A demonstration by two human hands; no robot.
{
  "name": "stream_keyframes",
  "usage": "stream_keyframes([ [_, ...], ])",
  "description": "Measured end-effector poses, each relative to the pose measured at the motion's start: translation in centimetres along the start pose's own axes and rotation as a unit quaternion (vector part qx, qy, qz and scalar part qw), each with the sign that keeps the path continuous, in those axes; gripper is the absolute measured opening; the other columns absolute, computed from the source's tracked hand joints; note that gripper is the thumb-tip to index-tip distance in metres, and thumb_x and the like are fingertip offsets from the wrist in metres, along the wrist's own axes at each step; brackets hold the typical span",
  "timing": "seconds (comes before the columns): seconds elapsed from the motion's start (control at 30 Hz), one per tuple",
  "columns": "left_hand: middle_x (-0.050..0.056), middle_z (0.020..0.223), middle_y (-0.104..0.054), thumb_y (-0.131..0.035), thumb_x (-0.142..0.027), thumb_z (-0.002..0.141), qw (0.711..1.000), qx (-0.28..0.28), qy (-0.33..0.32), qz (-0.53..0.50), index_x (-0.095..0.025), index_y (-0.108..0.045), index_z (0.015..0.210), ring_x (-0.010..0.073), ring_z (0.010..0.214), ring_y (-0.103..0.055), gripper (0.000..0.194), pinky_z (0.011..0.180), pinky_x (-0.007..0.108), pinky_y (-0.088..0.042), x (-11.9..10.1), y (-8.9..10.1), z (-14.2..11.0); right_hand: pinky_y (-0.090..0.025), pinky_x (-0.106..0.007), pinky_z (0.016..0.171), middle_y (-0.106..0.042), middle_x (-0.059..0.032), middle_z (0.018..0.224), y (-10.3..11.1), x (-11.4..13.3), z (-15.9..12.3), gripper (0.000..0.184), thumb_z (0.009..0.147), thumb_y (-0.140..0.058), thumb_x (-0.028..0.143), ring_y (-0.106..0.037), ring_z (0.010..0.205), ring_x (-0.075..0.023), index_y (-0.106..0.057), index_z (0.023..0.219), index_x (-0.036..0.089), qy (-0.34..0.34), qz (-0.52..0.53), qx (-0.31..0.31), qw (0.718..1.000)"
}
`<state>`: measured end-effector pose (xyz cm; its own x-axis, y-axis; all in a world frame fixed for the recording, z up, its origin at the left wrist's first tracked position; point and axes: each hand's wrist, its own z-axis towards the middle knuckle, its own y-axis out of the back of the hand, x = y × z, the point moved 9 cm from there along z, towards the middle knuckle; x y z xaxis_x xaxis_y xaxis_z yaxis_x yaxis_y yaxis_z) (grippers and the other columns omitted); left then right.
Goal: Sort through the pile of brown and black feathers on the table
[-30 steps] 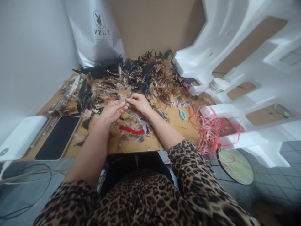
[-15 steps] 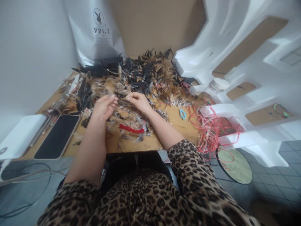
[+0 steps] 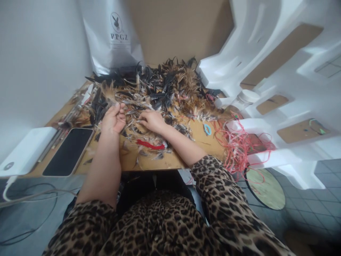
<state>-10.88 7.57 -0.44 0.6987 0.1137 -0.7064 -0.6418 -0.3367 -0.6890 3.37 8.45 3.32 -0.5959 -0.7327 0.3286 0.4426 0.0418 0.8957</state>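
Note:
My left hand (image 3: 114, 118), palm turned up, pinches a small bunch of brown feathers (image 3: 108, 93) between thumb and fingertips; the tuft points up and away from me. Lower down and to the right, my right hand (image 3: 152, 121) has its back to me, with bent fingers among the loose feathers on the table. What lies between those fingertips is hidden. A bundle of red strings (image 3: 150, 144) rests just in front of my right hand. Behind both hands spreads a heap of brown and black feathers (image 3: 183, 81).
A phone (image 3: 68, 152) and a white power bank (image 3: 28, 151) lie at the left. A grey-white bag (image 3: 114, 53) stands behind the feathers. To the right are a blue ring (image 3: 207, 129), tangled pink strings (image 3: 237, 145), a lidded jar (image 3: 243, 99) and large white foam pieces (image 3: 226, 67).
My hands have moved apart. The left shifted left with the feather bunch; the right came down lower toward the loose feathers. The view has tilted slightly.

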Motion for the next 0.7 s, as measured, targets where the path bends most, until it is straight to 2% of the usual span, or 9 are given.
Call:
stream_keyframes([
  [0.1,-0.002,0.069,-0.067,-0.062,-0.012,0.079,1.0,0.008,-0.002,0.024,-0.016,-0.058,0.068,0.0002,0.047,-0.053,0.012,0.038,0.006,-0.039,0.3,-0.3,-0.1,-0.041,-0.035,0.081,-0.062,-0.0094,0.102,-0.8,0.9,0.8,0.024,0.081,-0.055,0.03,-0.057,0.094,-0.0231,-0.064,0.1,0.019,-0.003,-0.075,0.026,0.997],
  [0.2,-0.002,0.069,-0.067,-0.064,-0.013,0.077,0.999,0.02,0.002,0.037,-0.015,-0.059,0.068,0.0006,0.047,-0.054,0.011,0.04,0.007,-0.041,0.7,-0.4,0.0,-0.041,-0.035,0.08,-0.063,-0.0104,0.096,-1.3,1.6,1.6,0.023,0.085,-0.047,0.029,-0.058,0.089,-0.0222,-0.066,0.093,0.018,-0.002,-0.088,0.028,0.996],
  [0.3,-0.001,0.07,-0.068,-0.064,-0.013,0.077,0.998,0.036,0.009,0.043,-0.015,-0.06,0.07,0.0011,0.049,-0.055,0.008,0.043,0.007,-0.042,1.1,-0.5,0.1,-0.042,-0.032,0.081,-0.065,-0.0074,0.09,-0.3,0.8,2.2,0.023,0.085,-0.046,0.026,-0.059,0.086,-0.0186,-0.066,0.081,0.017,-0.021,0.007,-0.025,0.999],
  [0.37,0.0,0.07,-0.068,-0.063,-0.012,0.078,0.998,0.041,0.012,0.047,-0.014,-0.061,0.072,0.0012,0.05,-0.056,0.007,0.044,0.007,-0.043,1.3,-0.7,0.1,-0.043,-0.028,0.08,-0.067,-0.0039,0.087,1.1,-1.0,2.2,0.016,0.081,-0.051,0.023,-0.059,0.084,-0.0155,-0.066,0.08,0.016,-0.062,0.143,-0.094,0.983],
  [0.4,0.0,0.071,-0.068,-0.063,-0.012,0.078,0.998,0.041,0.016,0.051,-0.014,-0.061,0.073,0.0012,0.05,-0.056,0.006,0.045,0.007,-0.043,1.4,-0.7,0.0,-0.044,-0.026,0.077,-0.067,-0.0029,0.084,1.6,-2.4,2.0,0.014,0.08,-0.054,0.024,-0.059,0.081,-0.0137,-0.065,0.08,0.015,-0.091,0.235,-0.129,0.959],
  [0.47,0.001,0.073,-0.068,-0.063,-0.012,0.077,0.997,0.04,0.032,0.057,-0.014,-0.061,0.074,0.0018,0.053,-0.058,0.004,0.045,0.007,-0.043,1.7,-0.9,-0.1,-0.045,-0.023,0.067,-0.067,-0.0012,0.076,1.4,-5.1,1.5,0.014,0.078,-0.058,0.027,-0.058,0.068,-0.0101,-0.064,0.082,0.014,-0.164,0.419,-0.166,0.877],
  [0.53,0.003,0.077,-0.069,-0.064,-0.011,0.076,0.996,0.045,0.048,0.06,-0.012,-0.06,0.073,0.0034,0.057,-0.061,0.005,0.046,0.008,-0.043,2.1,-1.3,-0.3,-0.044,-0.019,0.058,-0.067,-0.0001,0.073,0.3,-6.7,1.0,0.015,0.075,-0.062,0.028,-0.057,0.061,-0.0076,-0.063,0.083,0.015,-0.211,0.562,-0.17,0.781],
  [0.6,0.006,0.082,-0.07,-0.063,-0.009,0.077,0.995,0.056,0.059,0.063,-0.011,-0.06,0.072,0.0053,0.062,-0.063,0.005,0.048,0.009,-0.045,2.6,-1.6,-0.5,-0.044,-0.017,0.054,-0.068,-0.0003,0.074,-0.6,-7.0,0.7,0.017,0.072,-0.066,0.028,-0.058,0.06,-0.0066,-0.061,0.083,0.016,-0.225,0.651,-0.163,0.706],
  [0.7,0.007,0.085,-0.071,-0.059,-0.007,0.078,0.992,0.081,0.072,0.064,-0.011,-0.061,0.073,0.0065,0.066,-0.065,0.007,0.052,0.01,-0.048,3.3,-2.0,-0.5,-0.046,-0.016,0.057,-0.069,-0.0013,0.076,-1.4,-6.2,0.5,0.02,0.068,-0.071,0.027,-0.06,0.064,-0.0068,-0.061,0.082,0.017,-0.219,0.709,-0.152,0.653],
])
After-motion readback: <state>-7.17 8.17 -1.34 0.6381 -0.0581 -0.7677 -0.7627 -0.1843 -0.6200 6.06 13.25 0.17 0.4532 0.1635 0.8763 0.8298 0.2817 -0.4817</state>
